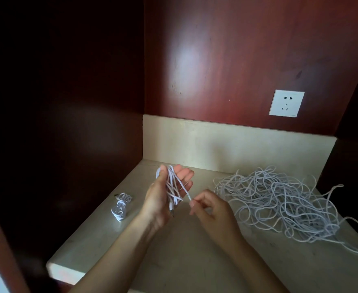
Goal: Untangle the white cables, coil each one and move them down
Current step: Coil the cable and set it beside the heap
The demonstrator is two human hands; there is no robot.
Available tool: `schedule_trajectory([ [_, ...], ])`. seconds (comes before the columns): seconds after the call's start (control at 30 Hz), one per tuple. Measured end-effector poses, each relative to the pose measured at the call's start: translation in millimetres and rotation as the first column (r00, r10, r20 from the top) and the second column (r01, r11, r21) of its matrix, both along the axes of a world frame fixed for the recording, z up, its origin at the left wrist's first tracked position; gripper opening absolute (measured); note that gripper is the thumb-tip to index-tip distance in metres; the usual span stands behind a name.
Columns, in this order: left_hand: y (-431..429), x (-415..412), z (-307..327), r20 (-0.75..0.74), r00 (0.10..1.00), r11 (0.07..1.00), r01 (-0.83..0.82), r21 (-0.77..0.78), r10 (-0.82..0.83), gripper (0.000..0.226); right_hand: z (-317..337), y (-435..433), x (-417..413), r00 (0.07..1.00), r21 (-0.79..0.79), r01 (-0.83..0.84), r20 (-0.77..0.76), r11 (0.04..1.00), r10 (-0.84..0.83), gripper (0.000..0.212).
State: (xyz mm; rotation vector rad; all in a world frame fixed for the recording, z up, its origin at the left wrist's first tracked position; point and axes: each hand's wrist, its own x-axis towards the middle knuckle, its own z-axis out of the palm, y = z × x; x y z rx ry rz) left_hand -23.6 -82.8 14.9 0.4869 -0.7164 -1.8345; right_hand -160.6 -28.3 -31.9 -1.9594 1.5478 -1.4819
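Holding loose loops of cable (170, 182) under its thumb, the left hand (157, 200) could let them spring open if the right hand (209, 210), pinching the free end, tugs hard.

The left hand (155, 206) and right hand (216, 214) are bare; both forearms run bare to the near edge.

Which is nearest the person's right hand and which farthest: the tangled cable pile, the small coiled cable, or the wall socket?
1. Tangled cable pile, just right of the right hand, on the counter.
2. Small coiled cable, to the left, past the left hand gripping the cable bundle.
3. Wall socket, up on the back wall.
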Motion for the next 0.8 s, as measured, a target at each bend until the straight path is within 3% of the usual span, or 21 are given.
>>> schedule_trajectory([
  [0.13,-3.2,6.2,0.7,-0.122,0.989,0.995,-0.07,0.065,0.078,0.041,-10.7,-3.8,-8.6,0.957,0.009,0.053,-0.288,0.999,-0.048,0.026],
  [0.2,-9.6,10.6,-1.9,-0.166,0.982,0.994,-0.083,0.075,0.095,0.039,-15.5,-4.3,-12.4,0.937,0.058,0.043,-0.35,0.997,-0.02,0.031],
  [0.37,-21.5,18.8,-6.2,0.0,0.962,0.961,-0.272,-0.055,0.272,0.033,-14.7,-3.4,-25.2,0.956,0.057,0.029,-0.293,0.998,-0.011,0.018],
  [0.5,-28.1,24.7,-10.3,0.268,0.878,0.917,-0.361,-0.169,0.396,0.034,12.7,5.8,-23.9,0.986,0.012,-0.09,-0.138,0.996,0.091,0.023],
  [0.63,-15.0,16.2,-15.3,0.53,0.792,0.951,-0.215,-0.222,0.303,0.036,40.0,13.1,-9.8,0.972,-0.013,-0.197,-0.137,0.98,0.193,0.012],
  [0.73,-3.2,6.0,-20.8,0.731,0.638,0.956,-0.031,-0.291,0.243,0.036,50.8,11.2,-1.9,0.968,-0.028,-0.192,-0.167,0.981,0.185,0.01],
  [0.8,3.0,-0.7,-26.0,0.774,0.627,0.969,0.125,-0.211,0.088,0.038,52.4,8.5,0.5,0.975,-0.036,-0.171,-0.149,0.985,0.163,0.01],
])
